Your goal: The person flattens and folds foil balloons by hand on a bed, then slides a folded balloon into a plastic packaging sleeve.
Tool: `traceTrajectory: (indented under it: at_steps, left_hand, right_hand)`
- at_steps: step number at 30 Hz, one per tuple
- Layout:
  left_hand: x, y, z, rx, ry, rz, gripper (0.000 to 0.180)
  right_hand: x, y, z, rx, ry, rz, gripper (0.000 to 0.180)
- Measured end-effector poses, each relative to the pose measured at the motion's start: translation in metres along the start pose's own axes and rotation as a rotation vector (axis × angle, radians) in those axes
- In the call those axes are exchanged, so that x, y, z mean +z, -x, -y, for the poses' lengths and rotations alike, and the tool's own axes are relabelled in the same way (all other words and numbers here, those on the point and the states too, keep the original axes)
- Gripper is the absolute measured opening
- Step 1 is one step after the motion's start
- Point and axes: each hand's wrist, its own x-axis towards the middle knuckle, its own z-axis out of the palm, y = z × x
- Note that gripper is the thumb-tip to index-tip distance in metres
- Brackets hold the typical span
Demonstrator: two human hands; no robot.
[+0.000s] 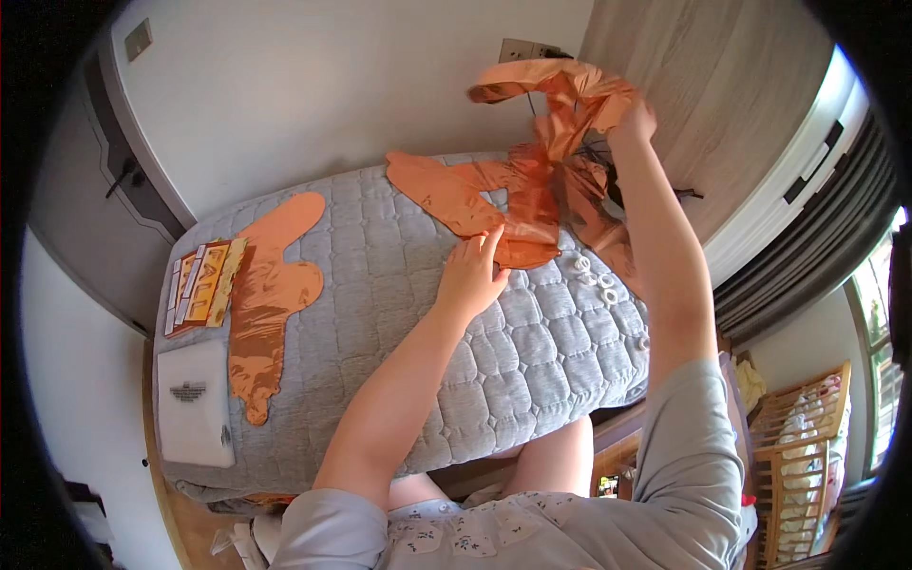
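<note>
Up at the far right, my right hand [632, 123] is closed on a shiny orange-copper foil balloon [570, 104], flat and crumpled, lifted off the mattress. Its folds hang down onto more foil, and I cannot tell how many pieces overlap there. My left hand [472, 275] rests with fingers apart at the near edge of the foil lying on the mattress [408, 285], touching it. Another flat foil balloon [271, 285] of the same colour, with rounded lobes, lies to the left. Several small white rings [584, 271] sit on the mattress, right of my left hand.
At the left edge of the mattress are a yellow and red printed packet [204, 285] and a white packet [193, 404]. A wall [332, 95] and a wood-grain panel [693, 76] border the far side. A wooden crib [803, 456] and a dark curtain [807, 285] stand right.
</note>
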Motion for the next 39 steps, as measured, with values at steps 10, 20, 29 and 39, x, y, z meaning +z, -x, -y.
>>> traceTrajectory:
  at_steps: [10, 20, 29, 39]
  left_hand:
    - [-0.011, -0.018, -0.036, 0.228, 0.205, -0.379, 0.102]
    - [-0.154, 0.002, -0.164, 0.504, 0.341, -0.053, 0.087]
    - [-0.234, 0.137, -0.151, 0.202, 1.027, 0.683, 0.063]
    - [-0.247, 0.182, -0.051, -0.491, 0.913, 0.368, 0.094]
  right_hand:
    - [-0.027, 0.212, 0.178, -1.429, 1.253, 1.036, 0.016]
    - [-0.121, 0.386, 0.293, -1.499, 1.362, 1.619, 0.026]
    - [-0.087, 0.315, 0.270, -0.678, 1.380, 1.239, 0.018]
    - [-0.033, 0.281, -0.009, -1.732, 1.249, 1.098, 0.043]
